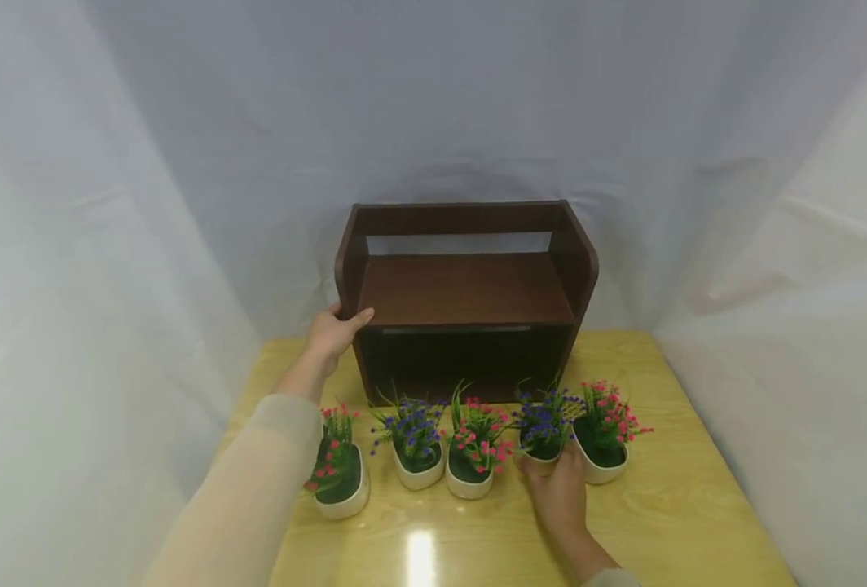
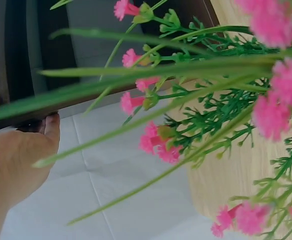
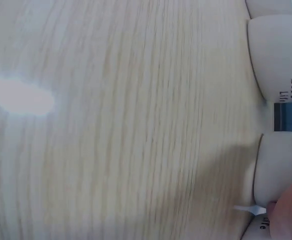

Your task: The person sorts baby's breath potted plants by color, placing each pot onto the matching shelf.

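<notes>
Now, shelf [image 1: 470, 289] in head view: stands toward the tabletop's [image 1: 668, 489] far edge; left hand [image 1: 333, 336] grips its left side, apparently for steadiness; lower compartment [image 1: 463, 359] too dark to read.
Flowerpots [image 1: 468, 487]: 5, lined before the shelf; right hand [image 1: 561, 491] grips the blue-flowered pot [image 1: 542, 428], 2nd from the tabletop's right edge; lifted or resting, cannot tell.
Pink flowers [image 2: 276, 114], left wrist view: partly screen the shelf; their pot is out of frame.
Lettered pot [image 3: 278, 57], right wrist view: "Life" shows; right hand mostly cut off.
</notes>
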The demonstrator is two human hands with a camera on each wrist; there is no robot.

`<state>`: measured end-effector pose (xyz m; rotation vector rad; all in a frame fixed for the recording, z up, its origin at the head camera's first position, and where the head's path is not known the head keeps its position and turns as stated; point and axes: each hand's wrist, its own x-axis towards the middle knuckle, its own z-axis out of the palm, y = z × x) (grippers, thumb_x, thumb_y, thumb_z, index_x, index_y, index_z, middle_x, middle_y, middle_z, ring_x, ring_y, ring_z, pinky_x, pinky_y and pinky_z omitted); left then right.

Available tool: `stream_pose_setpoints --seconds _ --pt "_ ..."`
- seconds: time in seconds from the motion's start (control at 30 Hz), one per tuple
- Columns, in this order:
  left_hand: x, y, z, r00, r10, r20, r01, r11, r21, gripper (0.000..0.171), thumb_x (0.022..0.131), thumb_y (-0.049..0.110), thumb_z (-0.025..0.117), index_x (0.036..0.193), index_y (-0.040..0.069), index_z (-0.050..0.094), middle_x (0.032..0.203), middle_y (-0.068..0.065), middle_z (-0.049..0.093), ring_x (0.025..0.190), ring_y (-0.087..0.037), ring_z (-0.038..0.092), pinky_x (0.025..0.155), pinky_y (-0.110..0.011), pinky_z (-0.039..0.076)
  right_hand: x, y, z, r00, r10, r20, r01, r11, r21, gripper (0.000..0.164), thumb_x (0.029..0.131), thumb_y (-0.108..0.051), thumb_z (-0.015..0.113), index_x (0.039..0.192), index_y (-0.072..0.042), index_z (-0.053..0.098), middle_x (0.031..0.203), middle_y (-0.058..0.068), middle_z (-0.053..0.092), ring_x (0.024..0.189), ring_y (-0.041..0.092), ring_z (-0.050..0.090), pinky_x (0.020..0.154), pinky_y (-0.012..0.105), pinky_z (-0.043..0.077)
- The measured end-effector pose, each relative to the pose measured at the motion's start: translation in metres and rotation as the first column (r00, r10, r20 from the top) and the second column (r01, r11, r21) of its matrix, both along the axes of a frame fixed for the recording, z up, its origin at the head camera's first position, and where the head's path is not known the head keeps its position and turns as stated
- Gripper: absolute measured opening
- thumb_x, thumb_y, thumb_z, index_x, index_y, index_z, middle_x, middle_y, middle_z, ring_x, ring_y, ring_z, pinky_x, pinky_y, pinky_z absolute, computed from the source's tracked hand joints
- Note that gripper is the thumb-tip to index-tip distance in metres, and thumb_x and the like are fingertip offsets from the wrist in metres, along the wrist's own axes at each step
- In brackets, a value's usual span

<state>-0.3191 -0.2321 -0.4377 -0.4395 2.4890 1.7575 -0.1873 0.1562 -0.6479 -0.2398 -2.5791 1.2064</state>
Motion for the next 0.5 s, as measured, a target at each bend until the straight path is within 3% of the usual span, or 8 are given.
stream_pose_setpoints --seconds 0.23,0.5 --pt "0.000 0.005 -0.004 0.999 0.021 -0.042 -0.019 0.999 0.048 0.086 0.106 0.045 0.070 0.171 0.007 0.029 0.175 -0.021 0.036 0.164 -0.042 0.034 0.137 -0.055 0.030 -0.001 -0.002 -0.005 0.999 -0.040 -0.034 0.040 0.999 0.003 0.081 0.085 -0.022 0.093 0.145 0.013 0.051 0.139 0.036 0.060 0.134 0.054 0.058 0.114 0.068 0.050" --pt "-0.003 0.010 -0.009 0.999 0.029 -0.045 -0.026 0.997 0.069 0.083 0.107 0.046 0.068 0.171 0.007 0.031 0.175 -0.020 0.037 0.163 -0.042 0.035 0.137 -0.056 0.030 -0.003 0.004 -0.012 1.000 0.001 -0.009 -0.001 0.999 -0.047 0.076 0.085 -0.020 0.093 0.145 0.006 0.055 0.138 0.033 0.067 0.134 0.052 0.062 0.117 0.066 0.049"
